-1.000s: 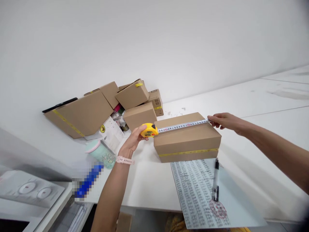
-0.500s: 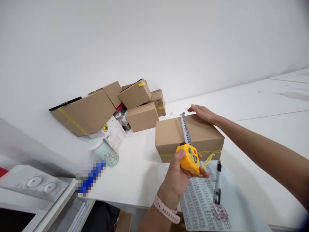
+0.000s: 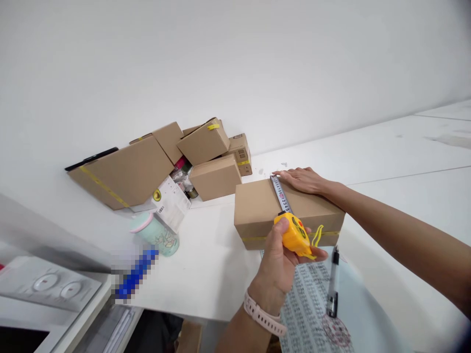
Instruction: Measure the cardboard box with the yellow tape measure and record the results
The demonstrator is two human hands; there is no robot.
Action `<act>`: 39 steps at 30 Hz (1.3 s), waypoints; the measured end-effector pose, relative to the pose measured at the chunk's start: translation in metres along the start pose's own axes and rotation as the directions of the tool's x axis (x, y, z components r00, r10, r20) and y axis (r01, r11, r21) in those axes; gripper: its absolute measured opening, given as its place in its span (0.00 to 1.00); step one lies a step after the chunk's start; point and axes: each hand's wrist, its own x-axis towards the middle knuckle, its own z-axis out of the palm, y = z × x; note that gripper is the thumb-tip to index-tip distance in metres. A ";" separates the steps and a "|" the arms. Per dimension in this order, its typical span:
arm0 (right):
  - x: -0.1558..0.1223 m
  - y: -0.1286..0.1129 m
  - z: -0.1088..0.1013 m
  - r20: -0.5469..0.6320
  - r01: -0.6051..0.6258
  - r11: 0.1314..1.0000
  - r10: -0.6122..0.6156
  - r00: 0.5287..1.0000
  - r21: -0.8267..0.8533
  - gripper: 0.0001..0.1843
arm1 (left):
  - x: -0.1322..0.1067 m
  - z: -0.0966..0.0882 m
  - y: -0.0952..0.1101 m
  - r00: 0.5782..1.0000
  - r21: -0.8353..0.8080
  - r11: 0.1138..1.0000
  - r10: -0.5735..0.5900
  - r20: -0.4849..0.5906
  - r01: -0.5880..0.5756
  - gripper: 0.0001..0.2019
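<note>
My left hand (image 3: pixel 276 267) is closed around a yellow tape measure (image 3: pixel 296 238) at the near side of a cardboard box (image 3: pixel 253 203). From its case the metal blade (image 3: pixel 280 195) runs across the box top to the far edge. My right hand (image 3: pixel 303 179) lies flat on the box top, fingers stretched out, with a fingertip at the blade's far end. Whether that fingertip presses on the blade I cannot tell. A yellow wrist loop (image 3: pixel 317 236) hangs from the case. Yellow tape runs along the box's near side.
Several cardboard boxes (image 3: pixel 215 179) stand by the wall at the back left. A mint tumbler (image 3: pixel 162 238) and a white packet (image 3: pixel 172 203) are left of the box. In front lie a printed sheet (image 3: pixel 307 299) and a black-capped pen (image 3: pixel 333 282). An appliance with knobs (image 3: pixel 55 284) is at lower left.
My right hand has come down flat onto the box top, its fingertips now at the blade's end. My left hand and the tape case have shifted slightly right, and the blade's end moved left.
</note>
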 end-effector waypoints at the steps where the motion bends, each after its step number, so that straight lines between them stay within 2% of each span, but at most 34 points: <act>1: 0.001 0.001 0.002 -0.002 -0.002 1.000 0.002 1.000 -0.006 0.37 | 0.000 0.000 0.001 1.000 -0.005 1.000 -0.004 0.001 0.004 0.34; 6: 0.002 0.003 0.005 -0.006 -0.016 0.999 0.016 1.000 -0.032 0.38 | 0.001 -0.001 0.003 0.999 -0.050 0.998 -0.039 0.014 0.040 0.33; 9: 0.001 0.001 0.004 0.008 -0.025 0.999 0.026 1.000 -0.033 0.39 | 0.001 -0.002 0.007 0.997 -0.076 0.995 -0.068 0.040 0.071 0.28; 12: 0.001 0.000 0.005 -0.019 -0.003 1.000 0.002 1.000 -0.024 0.38 | 0.000 0.000 0.013 0.991 -0.131 0.983 -0.122 0.054 0.129 0.22; 16: -0.001 -0.001 0.004 -0.054 0.038 0.999 -0.038 0.998 0.003 0.37 | -0.001 0.003 0.019 0.984 -0.181 0.967 -0.176 0.036 0.179 0.22; 22: -0.008 -0.005 0.000 -0.165 0.121 0.992 -0.115 0.980 0.025 0.38 | -0.002 0.003 0.016 0.988 -0.188 0.970 -0.148 0.038 0.152 0.22; 27: -0.006 -0.004 0.005 -0.114 0.096 0.995 -0.093 0.989 0.019 0.37 | -0.003 0.004 0.016 0.992 -0.191 0.973 -0.128 0.019 0.129 0.22; 31: -0.003 -0.005 0.007 -0.116 0.103 0.994 -0.105 0.988 -0.022 0.36 | -0.003 0.003 0.015 0.990 -0.203 0.969 -0.141 0.017 0.142 0.21; 39: -0.002 -0.008 0.009 -0.090 0.036 0.997 -0.041 0.995 -0.063 0.36 | -0.001 -0.001 0.016 0.994 -0.176 0.978 -0.104 0.039 0.109 0.23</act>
